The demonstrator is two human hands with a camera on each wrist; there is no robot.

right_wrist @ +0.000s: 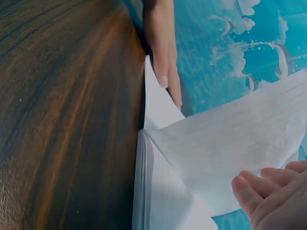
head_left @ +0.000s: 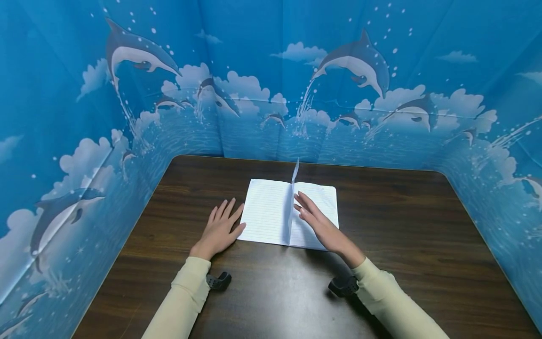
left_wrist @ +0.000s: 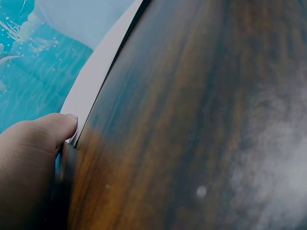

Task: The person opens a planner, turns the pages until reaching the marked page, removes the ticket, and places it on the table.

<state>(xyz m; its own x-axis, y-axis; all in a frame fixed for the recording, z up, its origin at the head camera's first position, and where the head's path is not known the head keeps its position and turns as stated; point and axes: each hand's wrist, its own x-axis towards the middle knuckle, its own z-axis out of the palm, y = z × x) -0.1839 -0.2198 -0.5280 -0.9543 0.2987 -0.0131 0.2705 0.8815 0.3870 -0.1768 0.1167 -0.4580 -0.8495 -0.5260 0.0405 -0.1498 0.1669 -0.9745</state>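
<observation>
**Open notebook steadied by 2 hands as a page stands on edge**

A lined notebook [head_left: 271, 212] is seen lying open on a dark wood-grain surface [head_left: 402, 226], slightly far of centre and well apart from the left and right edges. 1 page [head_left: 293, 197] is caught upright along the middle fold, its top edge tilted toward the far side.

The left hand [head_left: 220, 230] is laid flat on the surface just left of the notebook, its fingers [head_left: 224, 209] straight and slightly spread; in the left wrist view the thumb is shown touching the notebook's near-left corner. The right hand [head_left: 319, 223] is held over the right-hand leaf, fingers [head_left: 304, 203] straight and close together, their tips against the lower part of the standing page. Nothing is pinched by either hand.

Cream sleeves [head_left: 186, 292] are worn on both arms, with a small black device [head_left: 219, 281] strapped at each wrist. The surface is enclosed on the left, far and right sides by a blue backdrop [head_left: 271, 84] printed with dolphins, clouds and sea spray.
</observation>
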